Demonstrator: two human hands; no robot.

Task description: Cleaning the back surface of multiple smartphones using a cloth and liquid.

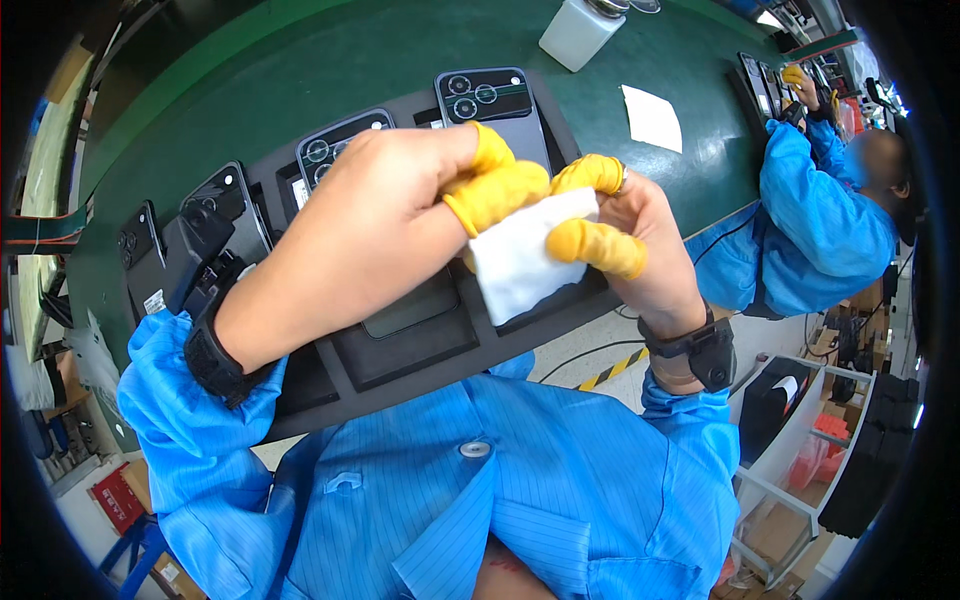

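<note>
A folded white cloth (525, 265) is held up over the tray between my two hands. My right hand (635, 220) pinches its right side, with the thumb lying across the front. My left hand (400, 205) grips its upper left corner, its fingers curled. Yellow finger cots cover several fingertips. Beneath them a black compartmented tray (395, 365) holds several dark smartphones. One phone (500, 100) lies just beyond my hands, its round camera lenses facing up. Another phone (318, 150) is partly covered by my left hand, and a third phone (222, 190) sits near my left wrist.
The tray rests on a green worktable (400, 60), overhanging its near edge. A white sheet (652, 118) lies right of the tray, and a white bottle (580, 35) stands at the back. A co-worker in blue (820, 225) sits at the right. A metal-framed rack (800, 480) stands lower right.
</note>
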